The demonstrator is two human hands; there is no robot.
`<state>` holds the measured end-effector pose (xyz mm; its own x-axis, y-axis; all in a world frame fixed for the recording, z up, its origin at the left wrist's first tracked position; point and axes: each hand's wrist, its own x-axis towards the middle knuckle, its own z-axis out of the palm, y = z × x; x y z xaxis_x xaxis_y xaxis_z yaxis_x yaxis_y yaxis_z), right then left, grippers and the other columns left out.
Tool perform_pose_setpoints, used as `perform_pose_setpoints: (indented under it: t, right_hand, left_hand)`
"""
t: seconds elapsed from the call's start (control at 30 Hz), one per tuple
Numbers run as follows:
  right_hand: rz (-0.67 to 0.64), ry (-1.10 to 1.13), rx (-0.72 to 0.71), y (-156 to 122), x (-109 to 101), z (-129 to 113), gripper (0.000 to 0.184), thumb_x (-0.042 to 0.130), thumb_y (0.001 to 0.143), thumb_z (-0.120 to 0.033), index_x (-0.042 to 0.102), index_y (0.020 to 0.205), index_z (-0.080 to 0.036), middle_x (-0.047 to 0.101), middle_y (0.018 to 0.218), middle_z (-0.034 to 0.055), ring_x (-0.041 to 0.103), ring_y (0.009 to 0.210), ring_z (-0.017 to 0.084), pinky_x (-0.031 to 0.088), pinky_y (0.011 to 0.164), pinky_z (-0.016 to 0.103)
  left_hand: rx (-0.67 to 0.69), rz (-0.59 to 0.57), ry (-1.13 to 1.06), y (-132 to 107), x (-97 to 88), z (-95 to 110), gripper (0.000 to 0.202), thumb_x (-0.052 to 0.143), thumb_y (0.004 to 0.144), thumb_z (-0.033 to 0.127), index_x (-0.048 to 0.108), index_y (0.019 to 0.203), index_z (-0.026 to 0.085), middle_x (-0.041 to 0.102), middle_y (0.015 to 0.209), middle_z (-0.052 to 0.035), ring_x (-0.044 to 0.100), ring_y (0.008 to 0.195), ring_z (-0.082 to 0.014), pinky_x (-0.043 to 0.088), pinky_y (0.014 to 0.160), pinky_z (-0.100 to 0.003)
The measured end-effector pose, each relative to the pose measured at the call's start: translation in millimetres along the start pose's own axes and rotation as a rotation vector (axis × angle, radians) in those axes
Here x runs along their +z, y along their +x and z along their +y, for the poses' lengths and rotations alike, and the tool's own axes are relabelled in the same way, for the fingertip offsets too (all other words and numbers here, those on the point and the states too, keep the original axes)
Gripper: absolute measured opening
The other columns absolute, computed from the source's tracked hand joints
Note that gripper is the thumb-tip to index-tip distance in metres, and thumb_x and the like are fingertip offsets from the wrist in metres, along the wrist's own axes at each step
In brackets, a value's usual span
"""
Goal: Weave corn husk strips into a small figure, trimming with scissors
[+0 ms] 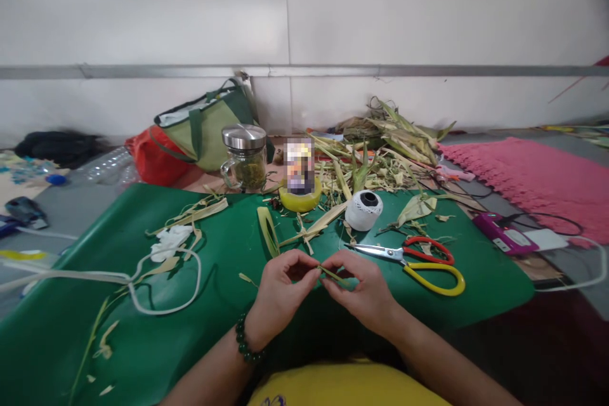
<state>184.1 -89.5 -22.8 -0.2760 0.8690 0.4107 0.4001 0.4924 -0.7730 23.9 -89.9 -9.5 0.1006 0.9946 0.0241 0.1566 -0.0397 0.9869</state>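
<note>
Close to the front edge of the green mat point(214, 298), my two hands meet with a thin green strip of corn husk point(335, 275) between them. My left hand point(288, 279), with a dark beaded bracelet at its wrist, pinches one end between thumb and forefinger. My right hand point(356, 282) closes on the strip from the other side. Scissors point(404, 257) with one red and one yellow handle lie open just right of my right hand. A spool of white thread point(363, 210) stands beyond it. A folded husk loop point(269, 231) lies beyond my left hand.
A pile of corn husks point(399, 133) covers the back. A glass jar point(244, 162), a yellow tape roll point(300, 198) and a green bag point(204, 127) stand there too. A white cable point(164, 312) loops at left; a purple device point(504, 233) sits right, near pink cloth point(537, 177).
</note>
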Motion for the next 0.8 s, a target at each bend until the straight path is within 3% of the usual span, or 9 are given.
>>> perform_pose_setpoints:
  t: [0.13, 0.3, 0.43, 0.53, 0.63, 0.7, 0.8]
  right_hand:
    - [0.007, 0.056, 0.011, 1.7, -0.7, 1.8, 0.012, 0.060, 0.082, -0.026, 0.065, 0.075, -0.018, 0.064, 0.068, 0.0023, 0.059, 0.061, 0.013, 0.047, 0.055, 0.022]
    - [-0.063, 0.290, 0.316, 5.0, -6.7, 4.1, 0.017, 0.065, 0.075, -0.034, 0.068, 0.074, -0.017, 0.069, 0.067, 0.0029, 0.062, 0.060, 0.014, 0.049, 0.055, 0.024]
    - [-0.130, 0.424, 0.426, 7.1, -6.7, 2.6, 0.021, 0.066, 0.071, -0.037, 0.068, 0.073, -0.016, 0.069, 0.065, 0.0026, 0.063, 0.060, 0.015, 0.051, 0.058, 0.026]
    - [-0.124, 0.365, 0.436, 8.2, -3.6, -3.1, 0.019, 0.064, 0.071, -0.036, 0.065, 0.071, -0.017, 0.067, 0.064, 0.0021, 0.062, 0.059, 0.015, 0.050, 0.057, 0.026]
    - [-0.081, 0.312, 0.456, 8.3, -11.1, -6.1, 0.021, 0.061, 0.073, -0.038, 0.060, 0.077, -0.018, 0.065, 0.063, 0.0012, 0.062, 0.056, 0.015, 0.051, 0.054, 0.026]
    - [-0.028, 0.219, 0.441, 5.1, -28.5, -0.9, 0.026, 0.058, 0.076, -0.041, 0.058, 0.088, -0.018, 0.066, 0.065, 0.0013, 0.064, 0.058, 0.016, 0.053, 0.056, 0.028]
    - [0.053, -0.203, 0.358, -8.9, -70.0, 22.6, 0.023, 0.050, 0.081, -0.039, 0.060, 0.089, -0.020, 0.069, 0.078, 0.0055, 0.066, 0.071, 0.020, 0.053, 0.062, 0.031]
  left_hand:
    - [-0.107, -0.074, -0.169, 3.6, -1.6, 0.1, 0.012, 0.072, 0.063, 0.025, 0.067, 0.065, 0.013, 0.066, 0.060, -0.0017, 0.058, 0.057, -0.0117, 0.047, 0.054, -0.019]
    - [-0.218, -0.102, -0.313, 3.8, -1.0, 0.3, 0.019, 0.076, 0.061, 0.025, 0.074, 0.078, 0.016, 0.072, 0.070, -0.0035, 0.064, 0.063, -0.0157, 0.053, 0.063, -0.024]
    - [-0.175, -0.067, -0.231, 1.5, 2.8, 2.4, 0.012, 0.074, 0.064, 0.026, 0.076, 0.070, 0.016, 0.073, 0.066, -0.0058, 0.065, 0.063, -0.0180, 0.053, 0.064, -0.025]
    - [-0.185, -0.025, -0.250, 2.3, 5.3, 4.5, 0.013, 0.076, 0.062, 0.028, 0.075, 0.063, 0.015, 0.072, 0.062, -0.0057, 0.065, 0.060, -0.0174, 0.052, 0.061, -0.024]
    - [-0.290, -0.024, -0.391, 5.6, 4.9, 4.8, 0.019, 0.081, 0.055, 0.029, 0.072, 0.061, 0.013, 0.069, 0.057, -0.0037, 0.064, 0.054, -0.0139, 0.051, 0.057, -0.021]
    - [-0.412, -0.039, -0.523, 7.8, 2.8, 4.2, 0.025, 0.083, 0.051, 0.031, 0.069, 0.060, 0.012, 0.067, 0.054, -0.0018, 0.062, 0.049, -0.0114, 0.050, 0.053, -0.019]
    - [-0.548, -0.031, -0.675, 9.4, -1.2, 3.8, 0.033, 0.087, 0.044, 0.031, 0.065, 0.059, 0.012, 0.065, 0.053, 0.0002, 0.061, 0.046, -0.0089, 0.049, 0.048, -0.016]
